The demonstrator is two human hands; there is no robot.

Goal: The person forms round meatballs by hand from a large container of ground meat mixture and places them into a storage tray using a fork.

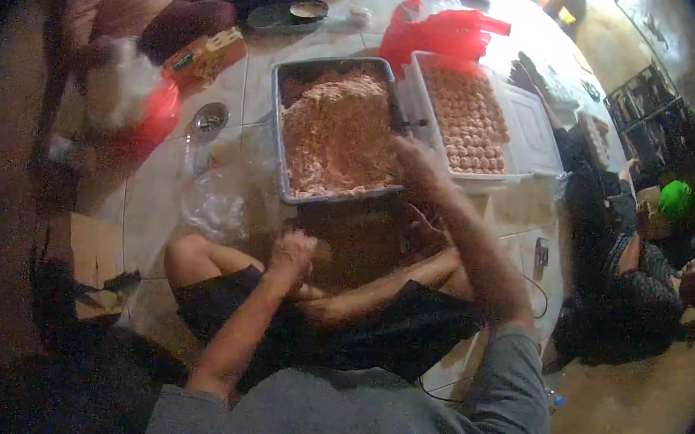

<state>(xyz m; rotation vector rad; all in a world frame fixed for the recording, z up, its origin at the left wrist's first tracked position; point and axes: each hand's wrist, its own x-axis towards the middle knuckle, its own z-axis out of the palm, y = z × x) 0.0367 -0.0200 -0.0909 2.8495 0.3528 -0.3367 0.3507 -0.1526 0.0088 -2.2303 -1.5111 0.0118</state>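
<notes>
A grey rectangular tub point(341, 135) sits on the floor before me, filled with a pinkish-brown crumbly mixture point(339, 117) that looks like minced meat or dough. My right hand point(412, 159) is at the tub's right rim, blurred; a small dark thing shows just beyond its fingers, and its grip is unclear. My left hand point(294, 254) is curled near my crossed legs, close below the tub, and whatever its fingers may enclose is hidden. Right of the tub stands a translucent plastic container point(485, 176) with rows of small round brown balls point(473, 138).
A red plastic bag point(440, 33) lies behind the container. A clear lid point(532, 125) is at its right. Left are a crumpled clear bag point(215, 206), a small round dish point(212, 117) and an orange box point(205, 59). Another person point(628, 265) sits at right; a phone-like device point(542, 253) lies nearby.
</notes>
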